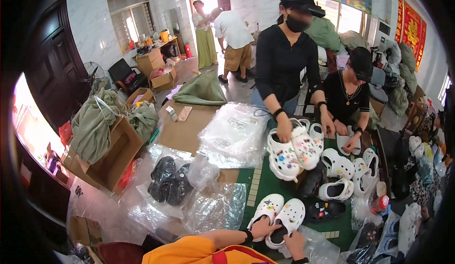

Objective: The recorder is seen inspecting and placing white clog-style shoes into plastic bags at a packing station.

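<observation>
A pair of white clogs with small charms lies in front of me at the table's near edge, a left clog (pixel 270 206) and a right clog (pixel 292 213). My left hand (pixel 264 227) grips the left clog near its heel opening, one finger reaching across toward the right clog. My right hand (pixel 295 244) holds the right clog at its heel; some of its fingers are hidden. A black clog (pixel 327 210) with charms lies just beyond, on the right. Under my right hand's side spreads a clear plastic bag (pixel 322 247).
Across the table, a standing person (pixel 289 60) in black holds several white charm-covered clogs (pixel 284 157). Beside them, a seated person (pixel 348 91) handles a pale clog (pixel 348 143). Wrapped black clogs (pixel 163 181), stacked clear bags (pixel 232 131) and an open carton (pixel 118 155) lie left.
</observation>
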Available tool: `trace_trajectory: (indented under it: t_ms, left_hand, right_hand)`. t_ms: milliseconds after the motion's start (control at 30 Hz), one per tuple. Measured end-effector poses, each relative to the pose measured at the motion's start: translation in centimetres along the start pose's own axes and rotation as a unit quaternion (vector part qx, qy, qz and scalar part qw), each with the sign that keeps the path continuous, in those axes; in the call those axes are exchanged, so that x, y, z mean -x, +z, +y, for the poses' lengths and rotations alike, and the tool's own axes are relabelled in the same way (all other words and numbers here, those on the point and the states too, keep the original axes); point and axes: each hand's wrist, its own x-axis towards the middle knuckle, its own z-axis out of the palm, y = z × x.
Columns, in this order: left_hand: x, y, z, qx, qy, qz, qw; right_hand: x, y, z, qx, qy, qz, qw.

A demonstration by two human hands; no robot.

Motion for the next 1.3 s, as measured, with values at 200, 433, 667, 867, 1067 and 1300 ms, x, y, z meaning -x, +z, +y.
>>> trace_trajectory:
  t_ms: [200,433,667,867,1067,1300]
  left_hand:
    - [-1.0,1.0,-2.0,-0.103,0.093,-0.005,0.99]
    - [-1.5,0.9,-2.9,-0.053,0.103,0.065,0.991]
    - [-0.9,-4.8,-7.6,0.109,0.055,0.013,0.992]
    - [1.4,-11.9,-13.3,0.175,0.025,0.034,0.984]
    - [5.9,-16.4,-17.8,-0.046,-0.013,0.018,0.999]
    - [7.3,-10.6,-23.8,-0.081,0.024,0.181,0.98]
  right_hand:
    - [2.4,3.2,-0.1,-0.003,0.049,-0.078,0.996]
    - [2.0,0.6,3.0,-0.003,0.067,-0.146,0.987]
    - [3.4,-12.8,-1.4,0.17,-0.051,0.132,0.975]
    - [5.7,-21.0,-14.9,0.046,-0.27,0.127,0.953]
    - [6.5,-22.7,-22.6,-0.093,-0.368,0.071,0.922]
    - [-1.6,-18.8,-23.9,-0.228,-0.343,0.049,0.91]
